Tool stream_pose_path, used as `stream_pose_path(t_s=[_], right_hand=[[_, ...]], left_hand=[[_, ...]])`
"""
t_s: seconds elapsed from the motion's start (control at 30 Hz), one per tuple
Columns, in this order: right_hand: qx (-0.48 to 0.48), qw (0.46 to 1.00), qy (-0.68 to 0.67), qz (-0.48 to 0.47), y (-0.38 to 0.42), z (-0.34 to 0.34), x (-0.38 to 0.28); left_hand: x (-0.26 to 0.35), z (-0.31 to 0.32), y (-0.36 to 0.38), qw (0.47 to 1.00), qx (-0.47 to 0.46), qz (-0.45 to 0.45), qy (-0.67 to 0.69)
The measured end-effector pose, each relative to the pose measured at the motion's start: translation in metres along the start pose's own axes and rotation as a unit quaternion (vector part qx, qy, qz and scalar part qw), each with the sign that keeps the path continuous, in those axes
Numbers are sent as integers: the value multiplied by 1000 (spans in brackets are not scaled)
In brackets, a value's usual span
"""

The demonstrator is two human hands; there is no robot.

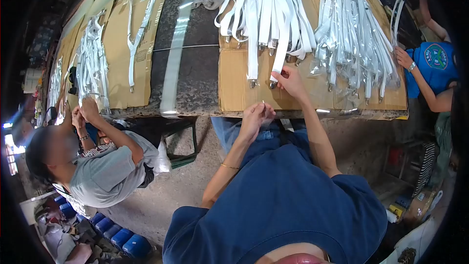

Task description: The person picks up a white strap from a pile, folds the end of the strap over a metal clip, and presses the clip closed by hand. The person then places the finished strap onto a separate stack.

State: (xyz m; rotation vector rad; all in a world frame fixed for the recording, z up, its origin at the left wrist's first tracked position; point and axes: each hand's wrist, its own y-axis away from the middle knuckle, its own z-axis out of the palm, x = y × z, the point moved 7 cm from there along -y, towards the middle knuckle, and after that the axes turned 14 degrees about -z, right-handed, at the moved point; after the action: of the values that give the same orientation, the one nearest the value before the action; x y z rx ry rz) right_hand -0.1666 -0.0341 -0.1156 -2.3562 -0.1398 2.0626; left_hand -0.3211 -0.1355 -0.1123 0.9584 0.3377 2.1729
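My right hand (290, 82) pinches the clip end of one white suspender strap (281, 58) at the front of a heap of white suspenders (264, 7). Metal clips hang at the strap ends. Close to the table edge, my left hand (257, 119) is closed on a thin clear plastic bag (227, 134), which hangs below the fingers and is hard to make out against my jeans. To the right of the heap lies a pile of suspenders in clear plastic (349, 39).
Cardboard sheets (239, 95) cover parts of the dark table (205, 78). A single Y-shaped suspender (134, 44) and another pile (93, 58) lie to the left. One co-worker in grey (110, 171) sits left; another in blue (430, 68) holds straps at right. Blue containers (134, 245) stand on the floor.
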Motion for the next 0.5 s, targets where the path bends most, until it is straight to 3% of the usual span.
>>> stream_pose_path(t_s=[0.03, 0.1, 0.2, 0.4, 0.47, 0.5], right_hand=[[4, 1000, -1, 3, 0, 0, -2], [9, 1000, -2, 8, 0, -2, 0], [3, 1000, -6, 15, -1, -4, 2], [4, 994, -98, 44, -1, -17, 7], [21, 970, -236, 54, 1, -18, 17], [23, 970, -237, 54, 1, -19, 14]], left_hand=[[3, 0, -3, 1000, 0, -3, 0], [16, -8, -5, 977, 126, 39, -170], [32, -11, -12, 955, 184, 59, -224], [51, -5, -24, 914, 235, 46, -328], [52, -5, -34, 900, 253, 34, -353], [51, -8, -39, 885, 273, 23, -377]])
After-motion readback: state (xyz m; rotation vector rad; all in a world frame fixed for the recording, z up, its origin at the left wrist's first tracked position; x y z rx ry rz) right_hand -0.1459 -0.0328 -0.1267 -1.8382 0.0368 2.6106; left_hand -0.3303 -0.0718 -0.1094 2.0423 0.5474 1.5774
